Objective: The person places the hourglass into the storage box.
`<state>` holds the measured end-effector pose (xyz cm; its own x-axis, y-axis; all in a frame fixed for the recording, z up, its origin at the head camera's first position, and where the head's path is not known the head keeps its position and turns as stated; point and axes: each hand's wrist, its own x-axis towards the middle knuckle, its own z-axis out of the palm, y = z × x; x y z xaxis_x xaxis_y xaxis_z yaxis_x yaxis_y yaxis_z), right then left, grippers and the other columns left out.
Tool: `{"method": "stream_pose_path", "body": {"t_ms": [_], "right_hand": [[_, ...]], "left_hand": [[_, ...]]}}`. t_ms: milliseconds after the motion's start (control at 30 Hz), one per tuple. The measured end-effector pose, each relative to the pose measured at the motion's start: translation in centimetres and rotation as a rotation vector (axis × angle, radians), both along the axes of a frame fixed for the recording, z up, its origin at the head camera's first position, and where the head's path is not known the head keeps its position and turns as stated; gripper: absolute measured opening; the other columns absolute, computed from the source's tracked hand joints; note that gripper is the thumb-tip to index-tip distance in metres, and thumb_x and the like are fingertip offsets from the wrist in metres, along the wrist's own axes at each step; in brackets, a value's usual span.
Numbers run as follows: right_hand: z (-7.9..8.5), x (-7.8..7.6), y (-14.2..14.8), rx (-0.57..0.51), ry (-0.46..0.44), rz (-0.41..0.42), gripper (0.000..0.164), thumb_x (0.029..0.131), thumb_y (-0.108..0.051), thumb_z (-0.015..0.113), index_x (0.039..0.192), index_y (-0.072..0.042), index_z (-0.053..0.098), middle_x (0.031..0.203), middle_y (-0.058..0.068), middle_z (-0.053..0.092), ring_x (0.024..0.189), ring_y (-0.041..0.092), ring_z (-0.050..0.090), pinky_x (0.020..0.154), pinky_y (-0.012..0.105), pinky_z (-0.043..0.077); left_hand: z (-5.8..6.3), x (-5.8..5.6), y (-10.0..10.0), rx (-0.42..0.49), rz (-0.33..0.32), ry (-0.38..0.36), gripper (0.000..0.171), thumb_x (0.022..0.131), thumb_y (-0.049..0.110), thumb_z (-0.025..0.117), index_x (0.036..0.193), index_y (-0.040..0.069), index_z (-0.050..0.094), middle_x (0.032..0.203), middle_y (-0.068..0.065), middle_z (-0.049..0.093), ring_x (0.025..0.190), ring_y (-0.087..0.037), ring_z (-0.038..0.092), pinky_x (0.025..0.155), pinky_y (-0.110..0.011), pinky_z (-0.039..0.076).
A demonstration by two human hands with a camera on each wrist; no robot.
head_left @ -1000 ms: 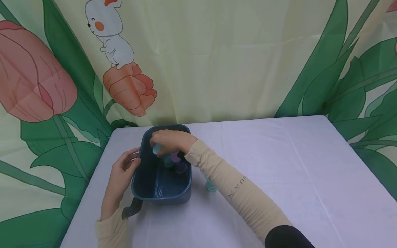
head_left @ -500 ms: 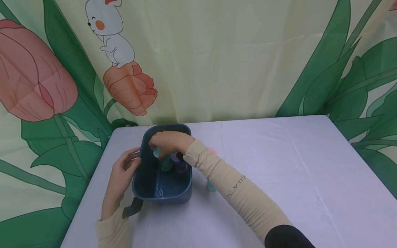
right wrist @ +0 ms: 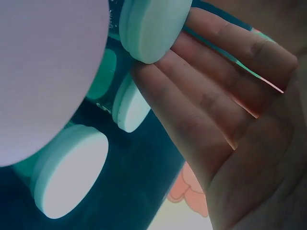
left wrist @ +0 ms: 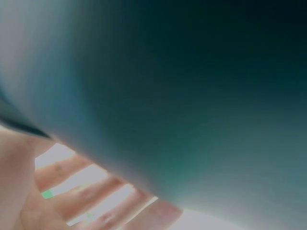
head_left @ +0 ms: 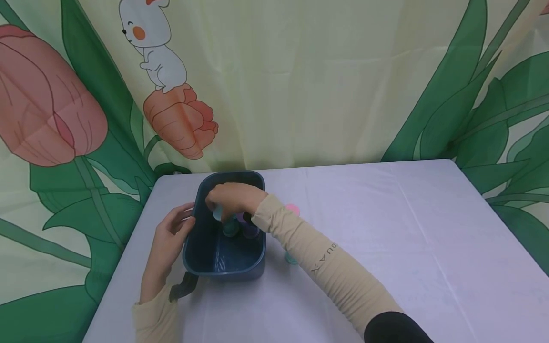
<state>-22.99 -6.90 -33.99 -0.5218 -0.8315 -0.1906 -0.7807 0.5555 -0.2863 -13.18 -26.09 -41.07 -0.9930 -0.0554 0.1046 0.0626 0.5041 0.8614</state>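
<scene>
A dark blue bin (head_left: pixel 225 270) stands on the table. My left hand (head_left: pixel 169 240) rests against its left wall; in the left wrist view, the fingers (left wrist: pixel 76 201) lie fairly straight along the outside. Down inside the bin, my right hand (head_left: pixel 233 197) pinches a small jar with a light blue lid (head_left: pixel 218 213). That jar's lid (right wrist: pixel 156 31) meets the fingertips in the right wrist view; the thumb is hidden. Beside it in the bin are a teal jar (head_left: pixel 230 228) and a purple-lidded jar (head_left: pixel 250 232), partly under the right wrist.
Right of the bin, a pink lid (head_left: pixel 293 209) and a teal jar (head_left: pixel 291 258) show from behind the right sleeve (head_left: pixel 321 252). A white cloth covers the table (head_left: pixel 386 214). Behind it hangs a printed curtain (head_left: pixel 300 95). A large pale shape (right wrist: pixel 43 72) blocks part of the right wrist view.
My right hand has sunk slightly deeper into the bin with the light blue-lidded jar. More of the teal jar and the pink lid now shows. The left hand stays put.
</scene>
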Motion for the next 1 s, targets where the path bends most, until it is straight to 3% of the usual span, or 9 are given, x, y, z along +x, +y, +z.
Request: {"method": "stream_pose_path", "body": {"t_ms": [400,633,867,1000], "right_hand": [[-0.1,0.0,0.3,-0.032,-0.006,0.012,0.038,0.086,-0.018,0.079,0.122,-0.012,0.069,0.116,-0.002,0.069,0.103,0.012,0.064,0.092,0.026,0.052],[1.2,0.1,0.8,-0.029,0.075,0.052,0.037,0.088,-0.026,0.077,0.121,-0.011,0.068,0.118,0.0,0.068,0.107,0.013,0.063,0.093,0.025,0.051],[2.3,0.5,1.6,-0.043,0.108,0.068,0.04,0.089,-0.028,0.075,0.124,-0.011,0.067,0.123,0.001,0.065,0.112,0.014,0.061,0.098,0.024,0.048],[2.6,0.8,2.3,-0.09,0.123,0.086,0.037,0.089,-0.027,0.075,0.122,-0.011,0.068,0.119,0.001,0.065,0.109,0.014,0.061,0.097,0.024,0.048]], "left_hand": [[0.1,0.0,0.2,0.003,0.001,-0.002,0.046,0.102,0.033,0.055,0.143,0.013,0.05,0.136,-0.01,0.059,0.113,-0.003,0.056,0.09,-0.01,0.044],[0.1,0.1,0.2,0.011,0.0,-0.006,0.048,0.102,0.035,0.055,0.143,0.013,0.05,0.136,-0.011,0.058,0.117,-0.013,0.058,0.092,-0.012,0.045],[0.2,0.0,0.4,-0.015,0.017,-0.021,0.049,0.101,0.039,0.055,0.144,0.015,0.05,0.136,-0.008,0.058,0.117,-0.01,0.056,0.094,-0.016,0.045],[0.1,0.1,0.4,-0.021,0.022,-0.025,0.05,0.101,0.04,0.055,0.144,0.015,0.05,0.136,-0.008,0.058,0.118,-0.014,0.057,0.097,-0.02,0.046]]}}
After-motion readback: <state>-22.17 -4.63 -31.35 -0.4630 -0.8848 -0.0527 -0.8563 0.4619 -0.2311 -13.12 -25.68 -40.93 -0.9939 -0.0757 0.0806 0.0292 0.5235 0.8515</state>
